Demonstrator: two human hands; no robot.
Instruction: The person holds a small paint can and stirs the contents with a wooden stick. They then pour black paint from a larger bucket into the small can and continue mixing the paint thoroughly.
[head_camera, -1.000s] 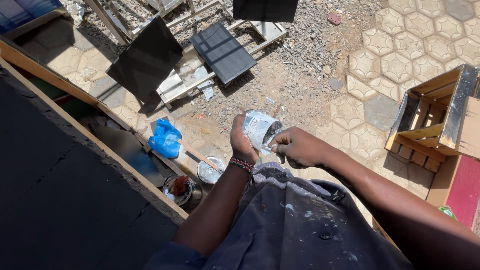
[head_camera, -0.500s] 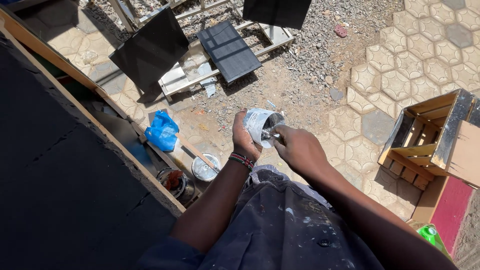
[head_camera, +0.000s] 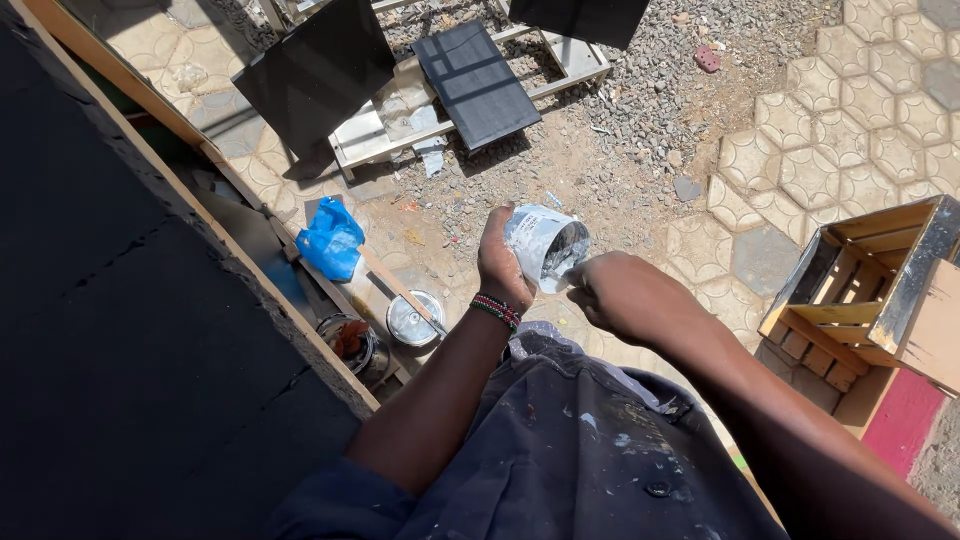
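Currently: left hand (head_camera: 502, 268) clamped round tilted paint tin (head_camera: 545, 245) at waist ht, right hand (head_camera: 615, 295) closed at its rim, poss. on a stirrer, can't tell; best keep tin steady, stir slow, avoid spills.

A small round tin can (head_camera: 545, 245), pale and smeared with white-grey paint on its outer wall, is held up in the air above the sandy, gravelly ground, in front of the person's paint-flecked dark clothing. It is tilted, its open mouth turned toward the right and slightly toward the camera, so the dark, paint-coated inside shows. The left hand (head_camera: 500, 265) wraps around its back and side; the right hand (head_camera: 620, 295) touches its rim at the mouth.
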